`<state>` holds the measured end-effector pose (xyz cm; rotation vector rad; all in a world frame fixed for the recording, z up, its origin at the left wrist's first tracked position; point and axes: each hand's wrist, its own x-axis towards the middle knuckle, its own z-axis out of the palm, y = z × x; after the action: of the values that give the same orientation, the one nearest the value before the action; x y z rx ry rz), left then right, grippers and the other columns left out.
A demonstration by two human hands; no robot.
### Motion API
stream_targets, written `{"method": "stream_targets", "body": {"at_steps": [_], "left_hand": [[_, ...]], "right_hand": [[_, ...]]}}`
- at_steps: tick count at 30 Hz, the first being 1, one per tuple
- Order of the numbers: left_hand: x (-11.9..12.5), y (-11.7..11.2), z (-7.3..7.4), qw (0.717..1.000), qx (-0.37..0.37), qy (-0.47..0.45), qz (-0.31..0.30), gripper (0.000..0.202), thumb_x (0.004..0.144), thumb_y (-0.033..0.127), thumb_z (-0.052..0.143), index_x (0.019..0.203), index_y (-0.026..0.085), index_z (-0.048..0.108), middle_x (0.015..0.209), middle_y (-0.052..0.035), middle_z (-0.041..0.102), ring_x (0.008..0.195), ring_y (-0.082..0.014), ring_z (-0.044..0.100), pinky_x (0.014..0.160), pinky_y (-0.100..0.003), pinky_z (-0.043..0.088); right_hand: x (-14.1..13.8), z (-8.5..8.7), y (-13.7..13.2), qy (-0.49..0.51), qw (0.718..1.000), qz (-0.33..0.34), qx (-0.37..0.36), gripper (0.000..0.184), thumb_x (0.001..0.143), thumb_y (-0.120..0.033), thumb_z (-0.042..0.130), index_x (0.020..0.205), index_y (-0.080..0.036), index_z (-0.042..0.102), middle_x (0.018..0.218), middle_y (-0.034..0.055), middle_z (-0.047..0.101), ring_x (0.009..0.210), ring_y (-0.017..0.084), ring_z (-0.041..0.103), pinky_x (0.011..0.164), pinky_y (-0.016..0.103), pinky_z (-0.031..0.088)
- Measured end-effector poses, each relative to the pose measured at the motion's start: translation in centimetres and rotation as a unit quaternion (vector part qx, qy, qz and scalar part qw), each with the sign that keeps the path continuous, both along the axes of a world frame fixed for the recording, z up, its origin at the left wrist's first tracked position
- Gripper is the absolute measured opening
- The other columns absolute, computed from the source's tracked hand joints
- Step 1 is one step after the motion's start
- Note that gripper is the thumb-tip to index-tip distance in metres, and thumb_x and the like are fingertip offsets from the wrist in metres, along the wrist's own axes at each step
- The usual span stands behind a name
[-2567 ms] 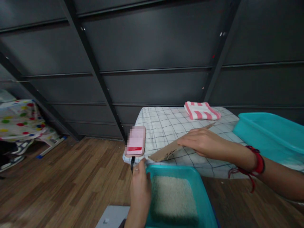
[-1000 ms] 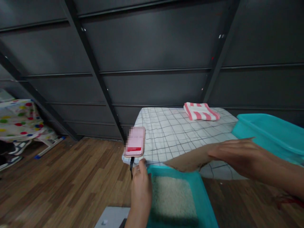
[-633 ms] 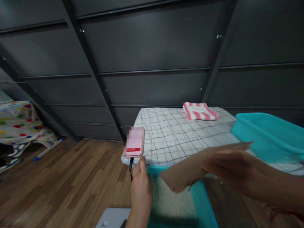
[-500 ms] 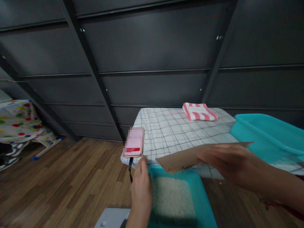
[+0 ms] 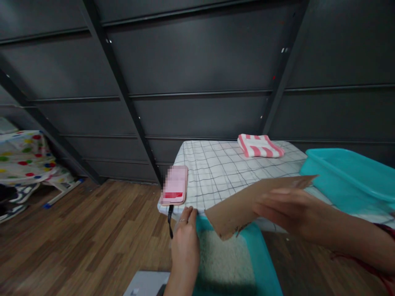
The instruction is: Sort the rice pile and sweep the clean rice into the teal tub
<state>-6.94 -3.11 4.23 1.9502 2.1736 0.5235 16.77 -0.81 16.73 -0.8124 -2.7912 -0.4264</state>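
A piece of brown cardboard (image 5: 236,207) is gripped in my right hand (image 5: 282,209). Its frayed, dirty lower edge tilts down over a teal plastic tub (image 5: 262,259). Pale, sand-like granules (image 5: 225,259) cover the bottom of that tub. My left hand (image 5: 185,246) is closed on the tub's left rim, with a ring on one finger. Just beyond its fingertips, a phone in a pink case (image 5: 175,185) lies at the corner of the table, a black cable running down from it.
A white checked cloth (image 5: 210,164) covers the table ahead. On it lie a folded pink-and-white striped towel (image 5: 261,146) and, at right, another teal tub (image 5: 345,176). A grey box-like object (image 5: 145,283) is on the wooden floor. A dark panelled wall (image 5: 197,65) rises behind.
The cardboard in my right hand has turned to show more of its broad face, its lower corner dipping nearer the tub. My left hand has shifted slightly down along the rim.
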Motion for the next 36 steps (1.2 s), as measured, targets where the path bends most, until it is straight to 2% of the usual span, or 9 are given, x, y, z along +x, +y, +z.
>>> {"method": "stream_targets", "body": {"at_steps": [4,8,13,17,21,24,27,33,36], "left_hand": [[-0.3,0.0,-0.9,1.0,0.026,0.0,-0.013,0.053,0.078,-0.005,0.041,0.121,0.021,0.056,0.134,-0.0083,0.053,0.112,-0.0201,0.058,0.086,-0.028,0.051],[0.0,0.0,-0.2,0.999,0.021,0.035,-0.006,0.054,0.076,-0.007,0.041,0.118,0.022,0.058,0.13,-0.0085,0.056,0.108,-0.0195,0.06,0.083,-0.028,0.053],[0.7,-0.1,1.0,0.994,0.005,0.106,-0.003,0.063,0.074,-0.012,0.036,0.121,0.024,0.057,0.128,-0.0062,0.058,0.107,-0.0171,0.061,0.083,-0.024,0.053],[0.8,-0.1,1.0,0.992,0.002,0.125,-0.017,0.064,0.075,-0.012,0.031,0.124,0.022,0.055,0.128,-0.0072,0.058,0.114,-0.0179,0.056,0.086,-0.024,0.052],[0.7,-0.2,0.4,0.989,0.03,0.142,-0.019,0.062,0.077,-0.01,0.029,0.123,0.022,0.056,0.135,-0.0069,0.052,0.121,-0.0176,0.051,0.089,-0.026,0.051],[0.6,-0.2,-0.1,0.987,0.03,0.153,-0.029,0.064,0.078,-0.01,0.026,0.124,0.022,0.055,0.139,-0.0054,0.049,0.124,-0.0169,0.047,0.093,-0.027,0.048],[0.6,-0.2,-0.1,0.986,0.016,0.157,-0.047,0.066,0.077,-0.011,0.023,0.128,0.021,0.052,0.137,-0.0055,0.052,0.126,-0.0162,0.046,0.097,-0.027,0.045],[1.3,0.1,1.5,0.986,-0.045,0.152,-0.043,0.072,0.072,-0.015,0.021,0.132,0.017,0.047,0.137,-0.0085,0.051,0.129,-0.0193,0.041,0.104,-0.031,0.039],[1.6,-0.1,2.0,0.988,-0.059,0.141,-0.038,0.077,0.069,-0.017,0.021,0.133,0.019,0.046,0.142,-0.0079,0.044,0.13,-0.0185,0.039,0.1,-0.027,0.042]], "right_hand": [[0.5,0.8,0.3,0.053,0.998,0.043,0.006,0.039,0.084,0.002,0.032,0.081,-0.023,0.062,0.072,0.0008,0.069,0.063,0.013,0.062,0.057,0.023,0.048],[3.4,1.4,2.4,0.068,0.99,0.016,0.122,0.034,0.088,-0.004,0.032,0.087,-0.02,0.063,0.07,0.0028,0.069,0.058,0.014,0.063,0.054,0.026,0.046],[5.2,0.9,7.2,0.007,0.961,-0.178,0.211,0.025,0.085,-0.013,0.04,0.095,-0.013,0.063,0.071,0.0088,0.068,0.056,0.022,0.062,0.049,0.031,0.04],[4.1,-0.8,10.1,-0.046,0.954,-0.257,0.147,0.037,0.08,-0.004,0.037,0.107,-0.011,0.061,0.085,0.0122,0.07,0.07,0.023,0.064,0.057,0.031,0.043],[4.1,-3.7,11.3,-0.056,0.969,-0.241,0.007,0.035,0.086,-0.012,0.039,0.115,-0.013,0.06,0.097,0.0142,0.069,0.081,0.025,0.064,0.066,0.035,0.047],[5.0,-5.5,11.2,-0.071,0.966,-0.218,-0.117,0.027,0.088,-0.024,0.048,0.104,-0.014,0.066,0.098,0.0141,0.069,0.085,0.026,0.065,0.071,0.037,0.05],[5.5,-6.3,10.6,-0.065,0.966,-0.199,-0.154,0.031,0.089,-0.027,0.049,0.111,-0.013,0.065,0.111,0.0144,0.066,0.099,0.027,0.062,0.083,0.038,0.05],[3.4,-8.1,9.6,0.055,0.975,-0.115,-0.182,0.057,0.09,-0.04,0.048,0.141,-0.018,0.037,0.148,0.0113,0.031,0.137,0.026,0.019,0.11,0.049,0.02],[2.5,-10.4,9.6,0.045,0.969,-0.093,-0.225,0.051,0.093,-0.039,0.042,0.14,-0.018,0.039,0.148,0.0101,0.03,0.138,0.026,0.015,0.111,0.052,0.012]]}}
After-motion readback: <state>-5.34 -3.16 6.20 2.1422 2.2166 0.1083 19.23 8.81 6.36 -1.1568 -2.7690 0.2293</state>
